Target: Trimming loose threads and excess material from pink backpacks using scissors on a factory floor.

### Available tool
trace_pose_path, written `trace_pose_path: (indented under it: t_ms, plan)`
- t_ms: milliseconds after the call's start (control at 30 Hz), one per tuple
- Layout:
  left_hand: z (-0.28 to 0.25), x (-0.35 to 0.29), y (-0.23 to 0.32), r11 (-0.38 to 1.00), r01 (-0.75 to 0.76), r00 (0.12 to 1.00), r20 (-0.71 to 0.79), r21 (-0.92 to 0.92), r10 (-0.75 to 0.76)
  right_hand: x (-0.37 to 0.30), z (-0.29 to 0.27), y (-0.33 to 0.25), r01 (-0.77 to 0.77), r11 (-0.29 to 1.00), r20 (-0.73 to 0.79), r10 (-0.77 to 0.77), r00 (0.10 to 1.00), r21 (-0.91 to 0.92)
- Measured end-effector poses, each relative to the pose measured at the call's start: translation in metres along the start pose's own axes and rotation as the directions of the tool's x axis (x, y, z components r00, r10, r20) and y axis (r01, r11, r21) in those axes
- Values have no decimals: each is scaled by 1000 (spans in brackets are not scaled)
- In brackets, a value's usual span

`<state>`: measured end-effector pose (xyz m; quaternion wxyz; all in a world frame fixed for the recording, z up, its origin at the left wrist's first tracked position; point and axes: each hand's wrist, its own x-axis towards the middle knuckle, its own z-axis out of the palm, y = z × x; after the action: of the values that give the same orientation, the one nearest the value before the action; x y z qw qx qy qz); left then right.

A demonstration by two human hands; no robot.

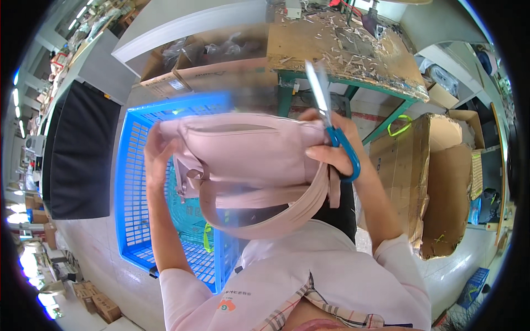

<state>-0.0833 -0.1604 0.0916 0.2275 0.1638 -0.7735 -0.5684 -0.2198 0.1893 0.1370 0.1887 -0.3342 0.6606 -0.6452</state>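
Note:
A pale pink bag (248,149) is held up in front of my body, its wide strap (270,218) hanging in a loop toward me. A zip or seam line runs along its upper part. My left hand (159,151) grips the bag's left end. At the right end my right hand (337,146) pinches the bag, thumb on the near face. That same hand also carries scissors (343,146) with blue-green handles, blades pointing up and away. The blades look slightly blurred.
Below the bag at the left stands a blue plastic crate (135,204) with teal wrapping inside. Ahead is a worn worktable (309,47) strewn with scraps. A large cardboard box (403,182) stands at the right, a black panel (83,154) at the left. Open cartons (215,71) sit beyond the crate.

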Motion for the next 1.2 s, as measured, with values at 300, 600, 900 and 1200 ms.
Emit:
trace_pose_path:
  t_ms: [300, 600, 900, 1200]
  plan:
    - [69, -11, 133, 996, -63, 961, 264, -59, 76, 88, 31, -115, 571, 694, 454, -377, 807, -439]
    - [50, -20, 61, 821, -121, 992, -95, -558, 82, 31, -27, -52, 317, 887, -413, -441, 797, -335]
    - [63, -31, 35, 366, -90, 967, -169, -926, -189, -25, -6, 15, 133, 969, -230, -84, 970, 209]
    - [38, -25, 66, 948, -305, 782, -544, 93, 305, -29, -22, -7, -61, 996, 26, 63, 998, -57]
